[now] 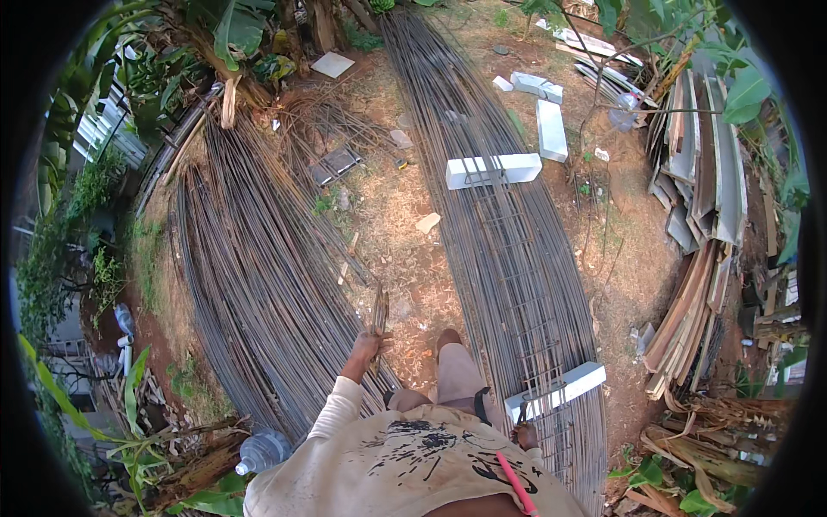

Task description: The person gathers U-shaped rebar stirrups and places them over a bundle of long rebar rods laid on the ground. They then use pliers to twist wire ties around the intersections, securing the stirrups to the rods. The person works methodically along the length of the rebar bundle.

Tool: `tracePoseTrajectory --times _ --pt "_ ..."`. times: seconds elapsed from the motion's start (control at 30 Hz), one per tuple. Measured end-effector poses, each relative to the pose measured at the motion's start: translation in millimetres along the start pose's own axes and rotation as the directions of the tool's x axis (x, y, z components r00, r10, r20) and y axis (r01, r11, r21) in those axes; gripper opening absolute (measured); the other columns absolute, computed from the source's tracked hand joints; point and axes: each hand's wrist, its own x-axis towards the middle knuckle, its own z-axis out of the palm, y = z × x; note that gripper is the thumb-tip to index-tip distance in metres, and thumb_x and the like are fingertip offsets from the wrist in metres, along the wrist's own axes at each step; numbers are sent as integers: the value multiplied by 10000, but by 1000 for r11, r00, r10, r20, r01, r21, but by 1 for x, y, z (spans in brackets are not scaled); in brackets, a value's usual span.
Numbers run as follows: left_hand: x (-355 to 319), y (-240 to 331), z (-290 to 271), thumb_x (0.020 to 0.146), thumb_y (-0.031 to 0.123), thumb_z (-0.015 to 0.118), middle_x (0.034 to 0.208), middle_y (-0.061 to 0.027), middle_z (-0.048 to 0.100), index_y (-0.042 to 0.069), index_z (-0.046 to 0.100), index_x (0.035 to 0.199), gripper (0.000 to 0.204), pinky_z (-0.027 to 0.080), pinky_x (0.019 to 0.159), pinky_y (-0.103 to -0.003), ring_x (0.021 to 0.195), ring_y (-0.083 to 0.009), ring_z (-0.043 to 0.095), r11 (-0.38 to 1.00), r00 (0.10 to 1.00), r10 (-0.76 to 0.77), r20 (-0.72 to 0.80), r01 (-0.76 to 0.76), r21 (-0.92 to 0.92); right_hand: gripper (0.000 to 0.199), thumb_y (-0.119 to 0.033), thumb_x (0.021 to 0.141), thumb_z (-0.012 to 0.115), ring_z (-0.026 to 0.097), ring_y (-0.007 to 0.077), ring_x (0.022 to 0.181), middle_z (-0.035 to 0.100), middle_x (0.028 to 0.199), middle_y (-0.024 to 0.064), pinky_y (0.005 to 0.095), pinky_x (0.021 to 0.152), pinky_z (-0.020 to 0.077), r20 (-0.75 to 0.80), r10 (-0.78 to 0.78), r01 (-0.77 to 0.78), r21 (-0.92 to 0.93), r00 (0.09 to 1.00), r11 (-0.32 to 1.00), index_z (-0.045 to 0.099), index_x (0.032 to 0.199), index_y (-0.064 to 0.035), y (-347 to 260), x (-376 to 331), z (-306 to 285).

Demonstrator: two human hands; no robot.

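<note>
My left hand (365,348) is stretched forward and shut on a short bundle of thin rusty wire pieces (379,312), held upright over the edge of the left rebar pile (250,284). My right hand (524,434) is low by my hip, at the near end of a tied rebar cage (517,284). The cage lies on the right rebar pile (448,103) and rests across a near white block (558,392) and a far white block (493,170). The right hand's fingers are mostly hidden. My knee (455,366) pokes out between the two piles.
Bare dirt runs between the piles. A clear water bottle (263,450) lies at lower left. More white blocks (551,129) sit at the back right. Stacked planks and boards (698,172) line the right side. Leafy plants (233,30) edge the left and top.
</note>
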Motion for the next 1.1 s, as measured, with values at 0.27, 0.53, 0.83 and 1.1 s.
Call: tracePoseTrajectory --times 0.27,0.53,0.83,1.1 --pt "138 117 -49 934 -107 485 1159 -224 691 67 533 1036 207 653 721 -372 915 -313 744 992 992 -61 -115 48 -114 88 -80 904 631 667 261 600 678 745 127 403 537 548 69 128 -111 -210 989 971 645 939 -1 -184 139 121" --pt "268 324 -72 877 -93 596 1030 -126 694 6 580 1038 189 574 666 -285 778 -162 683 946 943 187 -275 -97 310 83 -113 962 595 605 204 541 653 729 70 386 510 513 113 -110 112 -11 988 994 625 913 -53 -499 252 208" --pt "528 572 -68 897 -77 570 975 -81 694 33 598 997 151 485 560 -253 693 -112 626 828 938 233 -257 -53 558 107 -112 954 596 596 145 578 633 739 61 318 523 477 -132 -287 289 -6 949 957 633 948 -12 -694 312 307" --pt "926 672 -107 883 -127 513 847 -48 681 92 617 1043 290 423 435 -247 578 -124 591 821 958 76 -276 97 563 362 -185 875 648 674 471 999 707 1026 275 550 866 537 -253 145 -222 -307 956 925 632 1191 -9 -609 483 448"
